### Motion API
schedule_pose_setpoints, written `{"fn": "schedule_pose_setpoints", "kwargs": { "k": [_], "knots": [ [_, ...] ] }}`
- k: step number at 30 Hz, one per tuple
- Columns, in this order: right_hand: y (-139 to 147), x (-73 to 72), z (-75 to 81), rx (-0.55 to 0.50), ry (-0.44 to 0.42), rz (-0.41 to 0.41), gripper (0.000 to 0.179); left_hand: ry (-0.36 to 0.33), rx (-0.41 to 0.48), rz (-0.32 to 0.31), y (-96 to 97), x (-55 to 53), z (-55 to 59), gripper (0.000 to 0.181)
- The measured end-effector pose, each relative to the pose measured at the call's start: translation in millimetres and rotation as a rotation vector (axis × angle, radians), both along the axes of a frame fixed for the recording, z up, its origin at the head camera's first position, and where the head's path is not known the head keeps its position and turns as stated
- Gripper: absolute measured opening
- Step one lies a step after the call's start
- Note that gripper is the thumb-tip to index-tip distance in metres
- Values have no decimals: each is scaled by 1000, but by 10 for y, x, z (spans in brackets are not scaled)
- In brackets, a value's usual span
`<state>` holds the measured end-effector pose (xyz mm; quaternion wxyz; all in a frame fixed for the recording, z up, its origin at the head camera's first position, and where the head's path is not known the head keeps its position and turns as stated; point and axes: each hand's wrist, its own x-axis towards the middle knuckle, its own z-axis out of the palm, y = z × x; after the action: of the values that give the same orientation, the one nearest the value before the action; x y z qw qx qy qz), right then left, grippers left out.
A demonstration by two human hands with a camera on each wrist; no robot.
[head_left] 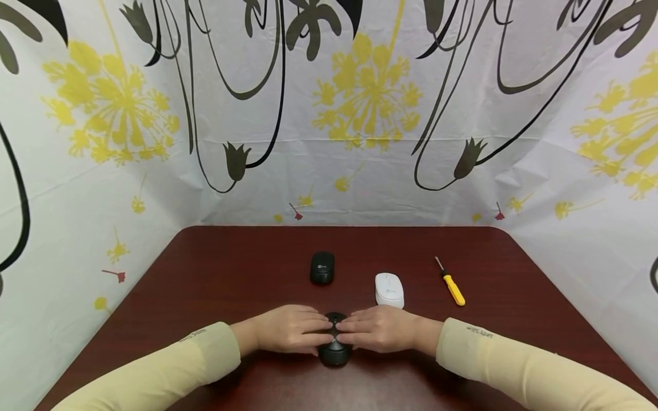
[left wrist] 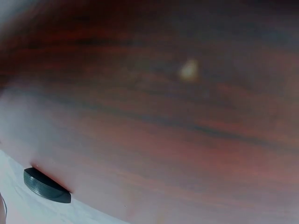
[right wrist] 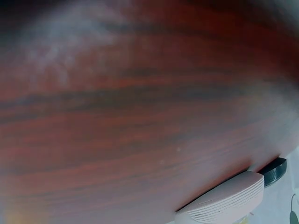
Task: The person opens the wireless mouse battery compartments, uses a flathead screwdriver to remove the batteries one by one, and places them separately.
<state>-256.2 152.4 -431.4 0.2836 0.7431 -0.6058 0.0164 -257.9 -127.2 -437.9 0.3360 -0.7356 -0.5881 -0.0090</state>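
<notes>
A black computer mouse (head_left: 335, 357) lies near the front of the table, partly covered by fingers from both sides. My left hand (head_left: 293, 329) reaches in from the left, its fingers extended and touching the mouse's top and left side. From the right, my right hand (head_left: 382, 329) lays its straight fingers on the same mouse, fingertips close to those of the left. A white mouse (head_left: 389, 289) sits just beyond the right hand; it also shows in the right wrist view (right wrist: 229, 198). Neither wrist view shows the fingers.
Farther back on the dark red wooden table (head_left: 247, 257) is a second black mouse (head_left: 322, 268). A screwdriver with a yellow handle (head_left: 454, 290) lies to the right, its tip pointing away. White patterned cloth (head_left: 360, 188) encloses the table's back and sides.
</notes>
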Motion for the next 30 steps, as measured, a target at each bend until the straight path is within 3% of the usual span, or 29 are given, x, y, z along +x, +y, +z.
{"fn": "schedule_pose_setpoints", "kwargs": {
  "k": [11, 23, 30],
  "knots": [
    [-28, -18, 27, -21, 106, 39, 28, 40, 21, -5, 21, -9, -4, 35],
    [-34, -37, 26, -36, 160, 70, 28, 124, 40, 6, 15, -13, -25, 35],
    [-20, -41, 22, -90, 108, 53, 29, 140, 41, 59, -6, 19, 27, 36]
  ]
}}
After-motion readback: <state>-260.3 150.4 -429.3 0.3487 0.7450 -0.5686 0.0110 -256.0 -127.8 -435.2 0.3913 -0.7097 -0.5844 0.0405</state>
